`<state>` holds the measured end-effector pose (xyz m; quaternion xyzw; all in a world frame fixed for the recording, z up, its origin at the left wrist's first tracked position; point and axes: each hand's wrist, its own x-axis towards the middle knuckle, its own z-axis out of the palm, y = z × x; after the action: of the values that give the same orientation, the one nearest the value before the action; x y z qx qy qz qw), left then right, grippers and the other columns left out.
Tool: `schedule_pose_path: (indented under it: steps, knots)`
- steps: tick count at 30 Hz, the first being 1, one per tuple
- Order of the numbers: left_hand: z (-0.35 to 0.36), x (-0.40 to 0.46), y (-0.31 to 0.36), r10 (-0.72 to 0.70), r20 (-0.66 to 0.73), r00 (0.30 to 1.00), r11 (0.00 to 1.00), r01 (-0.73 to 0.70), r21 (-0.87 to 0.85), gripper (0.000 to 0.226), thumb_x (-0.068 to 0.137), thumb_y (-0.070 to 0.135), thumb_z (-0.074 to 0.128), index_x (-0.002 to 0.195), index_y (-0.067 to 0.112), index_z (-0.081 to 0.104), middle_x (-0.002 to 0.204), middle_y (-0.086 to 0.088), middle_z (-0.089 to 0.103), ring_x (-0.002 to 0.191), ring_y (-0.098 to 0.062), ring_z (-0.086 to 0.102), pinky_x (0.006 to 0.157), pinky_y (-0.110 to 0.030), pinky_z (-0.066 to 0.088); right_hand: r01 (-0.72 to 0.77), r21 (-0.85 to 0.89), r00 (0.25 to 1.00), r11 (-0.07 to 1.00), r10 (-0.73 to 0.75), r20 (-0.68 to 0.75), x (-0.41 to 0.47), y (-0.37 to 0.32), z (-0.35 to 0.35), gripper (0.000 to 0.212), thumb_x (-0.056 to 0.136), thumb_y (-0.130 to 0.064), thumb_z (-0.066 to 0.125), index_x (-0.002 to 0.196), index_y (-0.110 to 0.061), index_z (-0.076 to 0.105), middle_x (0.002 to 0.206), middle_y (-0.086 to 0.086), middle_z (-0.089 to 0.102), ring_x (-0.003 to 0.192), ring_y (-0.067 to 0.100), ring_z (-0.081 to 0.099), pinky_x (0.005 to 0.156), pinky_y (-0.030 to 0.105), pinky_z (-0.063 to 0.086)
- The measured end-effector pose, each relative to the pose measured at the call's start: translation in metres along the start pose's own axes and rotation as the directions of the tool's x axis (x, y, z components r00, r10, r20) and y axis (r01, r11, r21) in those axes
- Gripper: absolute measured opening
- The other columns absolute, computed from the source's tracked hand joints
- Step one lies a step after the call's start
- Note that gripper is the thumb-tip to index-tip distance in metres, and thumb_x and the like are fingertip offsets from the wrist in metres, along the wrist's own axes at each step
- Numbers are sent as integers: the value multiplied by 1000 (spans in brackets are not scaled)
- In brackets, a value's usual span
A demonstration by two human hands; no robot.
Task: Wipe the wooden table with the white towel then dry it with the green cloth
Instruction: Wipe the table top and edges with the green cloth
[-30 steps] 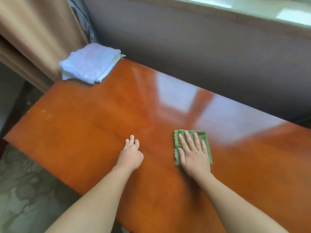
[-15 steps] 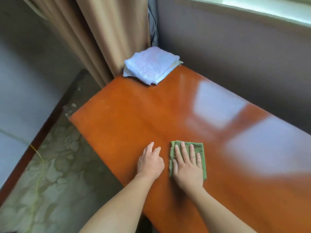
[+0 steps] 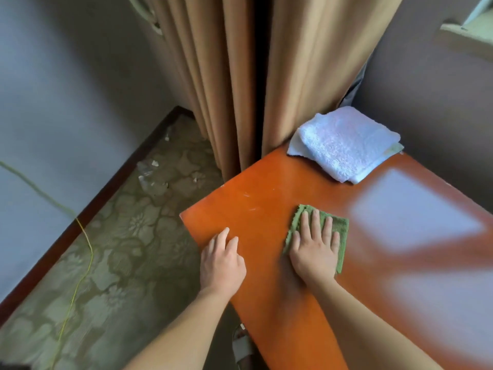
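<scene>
The glossy orange-brown wooden table (image 3: 266,193) fills the lower right. A folded green cloth (image 3: 340,228) lies flat on it near the left end, and my right hand (image 3: 314,252) presses down on it with fingers spread. My left hand (image 3: 221,263) rests on the table's left edge, fingers loosely together, holding nothing. The folded white towel (image 3: 344,145) sits at the far left corner of the table, apart from both hands.
Beige curtains (image 3: 240,76) hang just behind the table's left end. A grey wall (image 3: 426,102) runs along the far side. Patterned floor (image 3: 120,249) lies left of the table, with a yellow cord (image 3: 82,263) and a dark skirting board.
My right hand has slid the green cloth leftward along the table toward its left end. My left hand moved left with it to the edge. The white towel stayed put.
</scene>
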<state>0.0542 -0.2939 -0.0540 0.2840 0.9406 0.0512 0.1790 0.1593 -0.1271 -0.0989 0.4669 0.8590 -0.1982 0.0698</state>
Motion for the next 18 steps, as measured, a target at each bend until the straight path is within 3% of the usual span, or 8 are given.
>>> schedule_pose_path:
  steps: [6,11,15,16,18]
  knots:
    - [-21,58,-50,22,83,996,999,-20,-30,49,99,32,34,148,31,29,159,4,8,146,-19,6,115,-41,21,94,-38,995,995,-94,16,86,-80,4,59,101,-44,17,156,-32,-1,163,-6,-10,149,24,-15,120,46,-5]
    - [-26,70,-48,-2,130,992,996,14,-91,47,100,32,33,146,30,32,160,5,6,146,-19,5,113,-39,26,455,-72,890,888,-450,76,6,-127,40,59,99,-47,17,156,-30,13,162,-7,4,150,26,-4,121,46,2]
    - [-25,68,-53,42,139,989,997,-33,-68,52,99,30,34,150,28,23,160,3,1,147,-21,1,112,-39,28,674,-117,738,729,-672,66,-9,-93,41,51,96,-36,38,144,-21,48,150,-1,44,142,28,34,113,52,31]
    - [-24,68,-54,58,134,989,997,-50,-61,53,99,29,34,151,28,20,161,2,0,147,-21,-1,113,-39,26,686,-120,726,718,-687,41,7,-86,38,50,94,-33,41,140,-19,53,146,2,49,139,29,39,110,52,37]
    - [-21,68,-56,76,112,991,995,-69,-66,54,99,27,34,151,27,20,161,-1,0,147,-23,-1,114,-40,23,593,-87,799,801,-598,-64,50,-91,27,48,94,-30,40,136,-13,57,142,6,53,137,33,42,108,52,40]
